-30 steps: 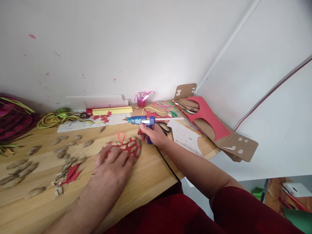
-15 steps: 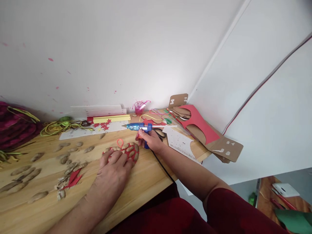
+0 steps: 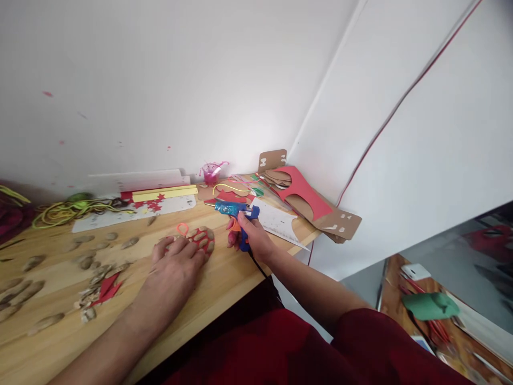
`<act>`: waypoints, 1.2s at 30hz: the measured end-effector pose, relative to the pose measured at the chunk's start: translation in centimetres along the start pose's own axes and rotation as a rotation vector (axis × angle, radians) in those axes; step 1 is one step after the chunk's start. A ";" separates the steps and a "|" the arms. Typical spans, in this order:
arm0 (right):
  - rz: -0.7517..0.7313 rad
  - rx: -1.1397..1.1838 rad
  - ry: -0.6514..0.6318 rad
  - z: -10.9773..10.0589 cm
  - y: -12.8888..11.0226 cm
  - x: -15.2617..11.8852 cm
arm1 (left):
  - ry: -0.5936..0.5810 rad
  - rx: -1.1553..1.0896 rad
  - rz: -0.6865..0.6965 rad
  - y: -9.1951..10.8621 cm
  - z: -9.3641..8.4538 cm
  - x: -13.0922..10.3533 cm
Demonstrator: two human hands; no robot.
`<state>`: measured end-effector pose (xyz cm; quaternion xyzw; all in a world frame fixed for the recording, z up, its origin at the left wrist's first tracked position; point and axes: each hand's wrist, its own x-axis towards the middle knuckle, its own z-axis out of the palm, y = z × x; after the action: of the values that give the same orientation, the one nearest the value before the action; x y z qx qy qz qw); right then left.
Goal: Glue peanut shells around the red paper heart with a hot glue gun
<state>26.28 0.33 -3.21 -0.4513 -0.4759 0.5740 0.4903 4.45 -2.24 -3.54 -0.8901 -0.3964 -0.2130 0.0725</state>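
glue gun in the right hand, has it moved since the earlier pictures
Yes, to the right: the glue gun now has its tip past the right end of the yellow strip; before, it showed left of that end.

Pink cup (image 3: pixel 211 175) near white wall (image 3: pixel 180 80)

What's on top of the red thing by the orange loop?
Peanuts sit on the red piece, and the left grip rests over part of it. Whatever is right beneath that grip is covered, so I can't see it.
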 end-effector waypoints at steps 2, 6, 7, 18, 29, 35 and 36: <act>0.015 0.064 0.031 0.1 0.4 -0.8 | -0.043 0.027 -0.011 0.1 -0.6 0.1; 0.037 0.173 0.037 0.9 0.8 -1.4 | -0.075 0.027 0.000 0.5 -1.6 0.3; 0.044 0.183 0.032 1.1 0.8 -1.4 | -0.083 0.023 -0.003 0.7 -1.8 0.3; 0.097 0.266 0.030 2.0 0.8 -1.5 | -0.146 0.055 -0.032 0.3 -0.6 -0.3; 0.070 0.287 0.027 3.0 0.9 1.4 | -0.288 0.075 -0.072 1.0 -1.3 0.5; 0.081 0.276 0.050 2.7 1.0 1.8 | -0.247 0.114 -0.072 1.4 -1.2 0.6; 0.085 0.274 0.052 2.6 1.0 1.7 | -0.243 0.118 -0.066 1.4 -1.2 0.6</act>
<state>23.38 1.69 -3.88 -0.4144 -0.3607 0.6420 0.5348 5.52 -3.13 -2.14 -0.8901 -0.4431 -0.0821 0.0689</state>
